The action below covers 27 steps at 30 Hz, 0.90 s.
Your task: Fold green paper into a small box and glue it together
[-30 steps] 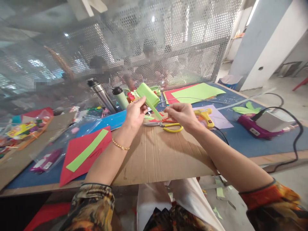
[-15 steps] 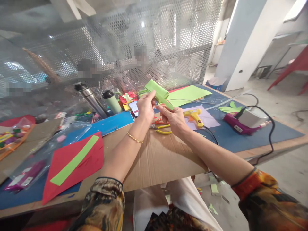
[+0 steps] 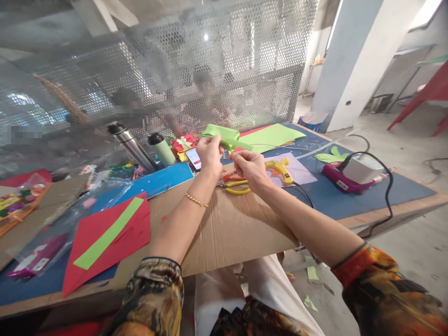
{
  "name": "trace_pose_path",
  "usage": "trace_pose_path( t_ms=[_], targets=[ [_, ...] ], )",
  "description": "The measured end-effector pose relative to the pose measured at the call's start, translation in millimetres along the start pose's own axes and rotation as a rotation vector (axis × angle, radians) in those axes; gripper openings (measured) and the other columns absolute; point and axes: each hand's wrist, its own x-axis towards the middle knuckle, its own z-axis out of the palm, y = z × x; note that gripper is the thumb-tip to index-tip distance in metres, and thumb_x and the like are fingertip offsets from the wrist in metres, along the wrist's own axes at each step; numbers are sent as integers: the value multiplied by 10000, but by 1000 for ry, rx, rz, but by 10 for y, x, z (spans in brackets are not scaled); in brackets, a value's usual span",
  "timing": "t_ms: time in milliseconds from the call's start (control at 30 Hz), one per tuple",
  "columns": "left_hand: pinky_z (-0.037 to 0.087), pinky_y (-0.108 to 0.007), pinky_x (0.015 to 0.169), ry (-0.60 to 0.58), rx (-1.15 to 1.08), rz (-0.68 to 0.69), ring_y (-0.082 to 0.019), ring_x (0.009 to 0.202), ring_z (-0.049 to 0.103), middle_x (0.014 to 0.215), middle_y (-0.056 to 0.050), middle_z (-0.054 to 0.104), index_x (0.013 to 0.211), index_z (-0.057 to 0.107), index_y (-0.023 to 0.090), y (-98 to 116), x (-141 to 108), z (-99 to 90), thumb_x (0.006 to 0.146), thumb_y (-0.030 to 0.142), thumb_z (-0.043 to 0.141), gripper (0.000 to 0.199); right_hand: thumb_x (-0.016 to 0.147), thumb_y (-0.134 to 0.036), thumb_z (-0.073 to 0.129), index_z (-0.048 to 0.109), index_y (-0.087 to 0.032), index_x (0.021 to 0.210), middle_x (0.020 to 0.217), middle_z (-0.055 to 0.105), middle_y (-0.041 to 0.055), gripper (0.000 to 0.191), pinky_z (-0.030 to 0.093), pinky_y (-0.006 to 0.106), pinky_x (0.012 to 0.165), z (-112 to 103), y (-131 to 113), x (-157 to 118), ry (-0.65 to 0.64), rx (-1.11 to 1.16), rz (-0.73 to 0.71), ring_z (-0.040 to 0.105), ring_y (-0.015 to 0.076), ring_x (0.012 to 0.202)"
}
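A light green loop of folded paper (image 3: pixel 221 132) is pinched in my left hand (image 3: pixel 209 154), held above the table with a flat paper tail reaching right. My right hand (image 3: pixel 250 170) is closed just below that tail, thumb and fingertips pressed together. What lies between its fingertips is too small to make out. Under and beside my hands are yellow-handled pliers (image 3: pixel 238 187) and a yellow glue gun (image 3: pixel 281 171) on a pale purple sheet (image 3: pixel 306 170). A brown cardboard sheet (image 3: pixel 231 228) lies below my forearms.
A red sheet (image 3: pixel 87 228) with a green strip (image 3: pixel 110 233) lies left. Behind stand a steel flask (image 3: pixel 132 147), a green bottle (image 3: pixel 163 150) and a phone (image 3: pixel 193 157). Green sheets (image 3: pixel 273 137) lie at the back; a purple power strip (image 3: pixel 345 179) with a black cable is right.
My left hand has moved slightly left and down with the green paper loop, which is tilted flatter. My right fingers now sit below the paper tail rather than overlapping its end.
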Motion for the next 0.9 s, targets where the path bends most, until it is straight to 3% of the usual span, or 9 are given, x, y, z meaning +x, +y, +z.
trace_pose_path(
  t_ms=[133, 267, 300, 367, 467, 533, 633, 767, 900],
  targets=[
    [212, -205, 375, 18, 77, 79, -54, 308, 421, 398, 127, 429, 705, 438, 229, -5, 51, -33, 860, 62, 650, 311, 821, -371, 619, 582, -187, 622, 537, 475, -39, 273, 272, 264, 505, 5, 30, -92, -166, -341, -223, 365, 82, 487],
    [235, -194, 367, 35, 203, 160, -78, 289, 434, 358, 144, 381, 717, 405, 245, -18, 169, -122, 880, 62, 627, 331, 917, -260, 543, 430, -191, 549, 519, 363, -52, 391, 272, 273, 556, 36, -31, -316, -636, -610, -637, 299, 75, 522],
    [253, -189, 371, 29, 249, 176, -82, 295, 445, 358, 142, 386, 714, 398, 247, -26, 196, -146, 884, 58, 616, 334, 936, -263, 533, 426, -192, 551, 519, 355, -53, 407, 287, 271, 561, 28, -58, -343, -668, -604, -690, 301, 76, 524],
    [275, -179, 380, -13, 344, 189, -82, 304, 455, 361, 136, 396, 703, 394, 244, -42, 230, -187, 890, 58, 602, 336, 961, -302, 535, 473, -194, 582, 544, 411, -41, 399, 338, 266, 580, -24, -116, -305, -479, -557, -722, 365, 87, 549],
    [275, -171, 379, -136, 427, 167, -75, 302, 443, 364, 131, 409, 683, 430, 228, -42, 203, -203, 856, 53, 638, 322, 973, -387, 547, 606, -196, 735, 640, 566, -14, 311, 424, 275, 625, -176, -170, -48, 58, -457, -570, 505, 122, 626],
    [269, -175, 367, -240, 448, 132, -77, 295, 439, 364, 123, 433, 677, 465, 217, -25, 140, -183, 820, 47, 669, 302, 930, -402, 610, 664, -197, 871, 779, 666, 10, 219, 488, 302, 731, -281, -170, 154, 187, -432, -480, 592, 150, 745],
    [275, -177, 354, -396, 472, 99, -84, 298, 453, 375, 107, 467, 687, 483, 212, 10, 33, -133, 822, 70, 670, 270, 858, -426, 702, 658, -182, 1019, 1024, 730, 72, 295, 519, 347, 876, -366, -140, 327, 131, -350, -258, 659, 190, 935],
    [286, -168, 342, -460, 434, 88, -82, 305, 471, 402, 110, 473, 730, 483, 211, 30, -42, -91, 808, 116, 723, 269, 770, -522, 783, 652, -164, 998, 935, 728, 64, 445, 538, 330, 817, -342, -105, 312, -123, -227, -59, 673, 198, 896],
    [325, -174, 350, -439, 415, 102, -72, 293, 451, 451, 126, 517, 858, 476, 218, 35, -72, -90, 809, 80, 702, 269, 733, -470, 815, 648, -160, 967, 900, 720, 52, 423, 544, 296, 731, -325, -74, 262, -220, -132, -10, 674, 176, 839]
  ],
)
